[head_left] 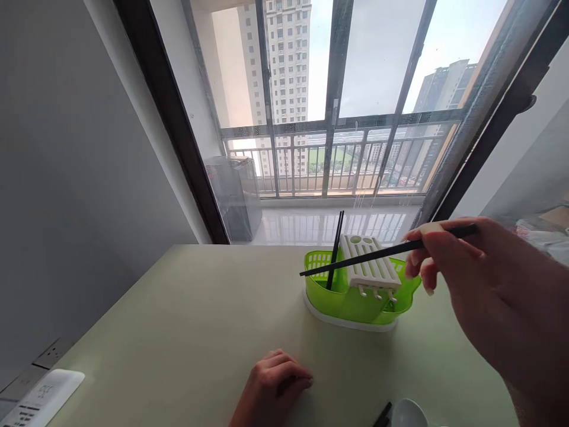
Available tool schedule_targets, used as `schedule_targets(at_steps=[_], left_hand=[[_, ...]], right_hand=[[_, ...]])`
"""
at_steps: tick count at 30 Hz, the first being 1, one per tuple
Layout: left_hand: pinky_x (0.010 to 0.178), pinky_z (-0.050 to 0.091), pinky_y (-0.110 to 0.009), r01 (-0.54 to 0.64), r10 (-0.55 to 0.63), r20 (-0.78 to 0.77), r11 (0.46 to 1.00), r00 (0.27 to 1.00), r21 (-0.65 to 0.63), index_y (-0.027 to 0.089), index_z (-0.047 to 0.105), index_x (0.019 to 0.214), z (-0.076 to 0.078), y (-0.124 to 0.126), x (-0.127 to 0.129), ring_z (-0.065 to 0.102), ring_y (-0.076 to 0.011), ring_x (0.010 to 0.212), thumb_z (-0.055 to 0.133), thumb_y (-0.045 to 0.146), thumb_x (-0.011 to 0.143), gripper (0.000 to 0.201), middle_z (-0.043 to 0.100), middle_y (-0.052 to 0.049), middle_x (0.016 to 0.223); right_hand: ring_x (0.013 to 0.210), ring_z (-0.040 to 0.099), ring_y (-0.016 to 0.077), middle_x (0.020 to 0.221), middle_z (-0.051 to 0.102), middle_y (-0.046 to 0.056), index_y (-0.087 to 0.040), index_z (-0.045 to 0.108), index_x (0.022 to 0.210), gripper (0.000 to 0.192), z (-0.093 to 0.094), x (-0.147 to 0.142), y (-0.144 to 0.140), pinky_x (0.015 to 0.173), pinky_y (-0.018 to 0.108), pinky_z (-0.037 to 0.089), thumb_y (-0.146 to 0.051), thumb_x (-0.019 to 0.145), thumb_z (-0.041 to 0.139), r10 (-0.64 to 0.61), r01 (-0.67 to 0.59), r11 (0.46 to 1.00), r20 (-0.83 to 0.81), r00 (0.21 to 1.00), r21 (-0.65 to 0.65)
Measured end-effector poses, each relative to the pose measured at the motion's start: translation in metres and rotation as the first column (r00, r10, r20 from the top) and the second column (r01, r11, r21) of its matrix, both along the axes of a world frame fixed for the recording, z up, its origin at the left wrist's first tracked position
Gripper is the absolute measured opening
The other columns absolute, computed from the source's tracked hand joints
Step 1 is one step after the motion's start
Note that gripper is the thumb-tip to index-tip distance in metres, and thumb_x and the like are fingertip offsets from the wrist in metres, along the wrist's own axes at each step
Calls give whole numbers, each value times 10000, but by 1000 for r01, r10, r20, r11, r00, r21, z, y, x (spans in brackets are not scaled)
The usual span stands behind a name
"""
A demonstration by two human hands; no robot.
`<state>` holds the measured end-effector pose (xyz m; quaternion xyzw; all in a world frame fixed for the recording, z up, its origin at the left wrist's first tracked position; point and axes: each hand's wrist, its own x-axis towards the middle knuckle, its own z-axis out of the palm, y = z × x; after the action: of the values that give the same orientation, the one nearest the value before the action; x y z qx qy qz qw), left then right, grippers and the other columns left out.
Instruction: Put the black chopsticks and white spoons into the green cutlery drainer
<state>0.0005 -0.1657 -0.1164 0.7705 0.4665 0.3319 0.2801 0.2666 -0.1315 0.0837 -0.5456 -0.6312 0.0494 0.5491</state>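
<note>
My right hand [462,261] is closed around the rear part of a black chopstick [364,257], held nearly level with its tip pointing left. The chopstick crosses in view over a green drainer basket [333,302] with a white base. A pair of black chopsticks [336,244] leans upright in the basket's left section. Over its middle sits a white slotted rack [371,280] with small hooks in front. Near the front of the table, my left hand [275,379] rests with its fingers curled together, and nothing shows in it.
The pale table [200,326] reaches a glass sliding door [373,71] behind it. At the bottom edge, a white rounded dish [408,413] lies beside dark stick ends [383,413], both partly cut off. A white remote control [48,397] lies at the left.
</note>
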Motion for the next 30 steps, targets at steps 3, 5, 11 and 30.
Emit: schedule_targets(at_steps=[3,5,11,30], left_hand=[[728,506,-254,10,-10,-20,1000,1000,0,233,759,860,0,1,2,658,-150,771,670,222,944,122,750,-2,806],[742,500,-263,14,-14,-36,1000,999,2,227,747,850,0,1,3,651,-152,776,669,209,937,118,746,-1,804],[784,466,-296,88,-88,-129,996,988,-6,212,706,784,6,0,2,610,-163,781,746,272,881,121,722,3,758],[867,442,-314,252,-235,-288,967,928,23,236,684,773,4,-3,0,599,-171,863,855,541,736,351,715,8,822]], right_hand=[[682,690,197,741,687,16,-259,669,903,292,-5,0,6,565,267,533,-499,1001,535,-87,85,995,48,995,48],[688,698,199,756,703,20,-251,668,890,314,-10,-1,13,503,254,502,-514,997,534,-64,60,996,81,995,61],[655,692,185,759,737,24,-230,672,868,321,-29,-8,46,543,254,449,-479,1007,526,19,-25,999,182,983,29],[760,736,229,900,800,73,-178,649,1226,340,-38,-21,123,654,310,482,-414,997,560,90,-38,984,304,948,-173]])
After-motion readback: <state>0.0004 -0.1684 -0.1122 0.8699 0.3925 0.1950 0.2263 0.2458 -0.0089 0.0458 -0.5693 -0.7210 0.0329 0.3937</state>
